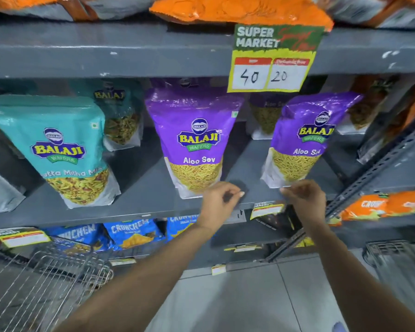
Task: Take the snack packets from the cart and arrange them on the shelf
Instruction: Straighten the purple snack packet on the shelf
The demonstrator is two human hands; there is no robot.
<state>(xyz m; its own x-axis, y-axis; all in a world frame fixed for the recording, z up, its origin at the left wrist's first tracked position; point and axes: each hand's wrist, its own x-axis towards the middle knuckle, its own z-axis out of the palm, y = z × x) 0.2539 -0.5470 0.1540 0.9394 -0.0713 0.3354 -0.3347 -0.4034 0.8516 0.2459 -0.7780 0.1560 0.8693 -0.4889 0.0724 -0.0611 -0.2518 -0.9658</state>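
Both hands empty at the shelf (134,200) edge, mid-frame.
Left hand (219,200) and right hand (304,196), fingers loosely curled on nothing, below two purple Aloo Sev packets (194,140).

Place: supermarket aisle.
Evidence: grey metal shelf (134,202) stocked with snack packets (192,140); price tag (271,61) reading "SUPER MARKET"; wire cart (34,279).

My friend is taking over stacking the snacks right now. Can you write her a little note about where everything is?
Left hand: empty, loosely curled at the shelf edge.
Right hand: empty, fingertips near the base of the right Aloo Sev packet.
Done: two Aloo Sev packets stand in front, the other in the middle, beside a teal Khatta Mitha Mix packet.
Cart: lower left; its contents cannot be seen.
Left: check the cart, fill the gaps.
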